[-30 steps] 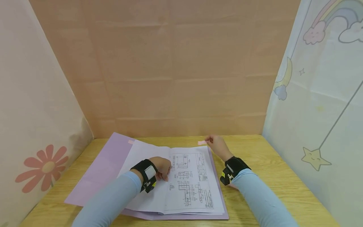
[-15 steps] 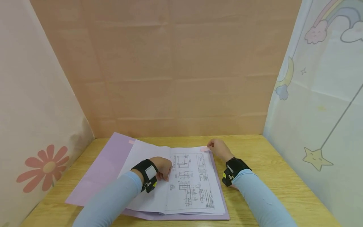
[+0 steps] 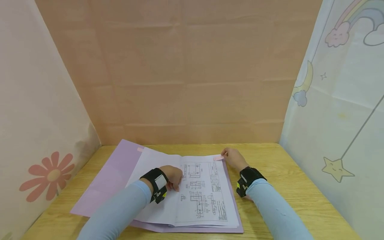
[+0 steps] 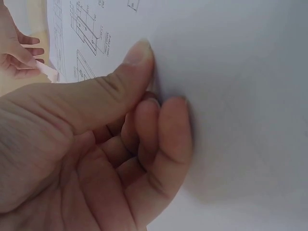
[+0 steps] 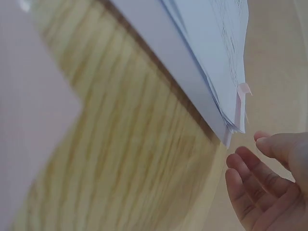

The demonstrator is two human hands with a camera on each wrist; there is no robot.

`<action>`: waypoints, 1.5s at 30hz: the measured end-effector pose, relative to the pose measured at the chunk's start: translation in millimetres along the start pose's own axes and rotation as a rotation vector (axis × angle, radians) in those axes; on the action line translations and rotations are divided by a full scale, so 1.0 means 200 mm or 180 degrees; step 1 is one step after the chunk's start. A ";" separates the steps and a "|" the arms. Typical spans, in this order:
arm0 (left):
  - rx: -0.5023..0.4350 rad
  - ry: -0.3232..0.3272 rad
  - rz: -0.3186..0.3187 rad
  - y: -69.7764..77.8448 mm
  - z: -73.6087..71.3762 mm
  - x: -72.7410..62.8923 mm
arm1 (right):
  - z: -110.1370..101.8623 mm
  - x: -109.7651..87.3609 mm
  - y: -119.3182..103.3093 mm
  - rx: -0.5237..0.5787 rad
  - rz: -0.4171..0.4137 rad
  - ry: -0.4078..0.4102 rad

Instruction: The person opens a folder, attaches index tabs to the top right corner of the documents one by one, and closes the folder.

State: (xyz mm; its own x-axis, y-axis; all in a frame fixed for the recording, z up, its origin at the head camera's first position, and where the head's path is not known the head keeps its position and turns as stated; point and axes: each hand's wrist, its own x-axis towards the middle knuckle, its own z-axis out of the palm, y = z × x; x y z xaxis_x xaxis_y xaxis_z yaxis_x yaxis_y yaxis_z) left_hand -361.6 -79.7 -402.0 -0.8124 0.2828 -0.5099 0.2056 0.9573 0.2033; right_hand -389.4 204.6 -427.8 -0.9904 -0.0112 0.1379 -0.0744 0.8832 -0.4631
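An open purple folder [image 3: 105,186] holds white pages with a line drawing [image 3: 198,200] printed on the right-hand sheet. My left hand [image 3: 172,176] is at the fold between the pages. In the left wrist view, its curled fingers and thumb [image 4: 139,57] pinch the blank left page [image 4: 240,106] close to that fold. A pink sticky tab [image 3: 218,158] lies at the top right corner of the drawing sheet, beside the fingertips of my right hand [image 3: 235,158]. The right wrist view shows that hand's thumb and fingers spread apart, off the tab [image 5: 244,89].
Another pink tab [image 3: 140,149] is on the folder's left cover. A blurred pink sheet [image 5: 33,115] fills the left of the right wrist view. The wood-grain table [image 3: 267,186] meets a brown back wall [image 3: 186,83] and patterned side walls.
My right hand has brought the pink tab down and set it on the page's top right corner; its fingers have since shifted slightly right. My left hand stays at the fold.
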 end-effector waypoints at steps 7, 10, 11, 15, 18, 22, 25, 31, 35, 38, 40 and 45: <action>0.0072 -0.0023 -0.0027 0.01 0.00 -0.02 | -0.01 0.00 -0.01 -0.0156 -0.0016 0.0037; 0.0097 -0.0025 -0.0039 0.00 0.00 -0.02 | -0.01 -0.02 -0.03 -0.0273 -0.0141 0.0011; 0.0095 -0.0023 -0.0045 0.00 0.00 -0.02 | -0.01 -0.03 -0.04 -0.0368 -0.0262 -0.0013; 0.0083 0.0005 -0.0048 -0.01 0.00 -0.02 | 0.00 -0.09 -0.08 -0.0960 -0.0921 -0.0208; 0.0106 0.0023 -0.0032 -0.01 0.01 -0.02 | 0.02 -0.12 -0.10 -0.1258 -0.1223 -0.0391; 0.0118 0.0029 -0.0020 0.00 0.00 -0.01 | 0.02 -0.16 -0.13 -0.1334 -0.1049 -0.0663; 0.0105 0.0017 -0.0024 0.01 0.00 -0.01 | 0.02 -0.16 -0.13 -0.1179 -0.0772 -0.0907; 0.0091 0.0027 -0.0042 0.02 0.00 0.01 | 0.01 -0.15 -0.10 -0.0747 -0.0546 -0.1156; 0.0306 0.0021 -0.0100 0.05 -0.02 0.01 | -0.01 -0.13 -0.08 -0.0590 -0.0440 -0.1192; 0.0723 -0.0023 -0.0111 0.10 -0.06 -0.01 | -0.01 -0.11 -0.08 -0.0431 -0.0278 -0.1200; 0.0959 0.0005 -0.0047 0.16 -0.11 -0.03 | 0.00 -0.09 -0.08 -0.0374 -0.0196 -0.1173; 0.0940 0.0448 0.0614 0.35 -0.23 0.00 | 0.01 -0.07 -0.09 -0.0152 0.0124 -0.1145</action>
State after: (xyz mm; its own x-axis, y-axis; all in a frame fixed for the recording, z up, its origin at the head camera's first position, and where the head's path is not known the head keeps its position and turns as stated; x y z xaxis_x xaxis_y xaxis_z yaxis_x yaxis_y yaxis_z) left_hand -371.9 -15.4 -350.0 -0.8062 0.4681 -0.3619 0.4938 0.8692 0.0241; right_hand -374.2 188.6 -423.5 -0.9707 -0.1338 -0.1998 -0.0388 0.9070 -0.4192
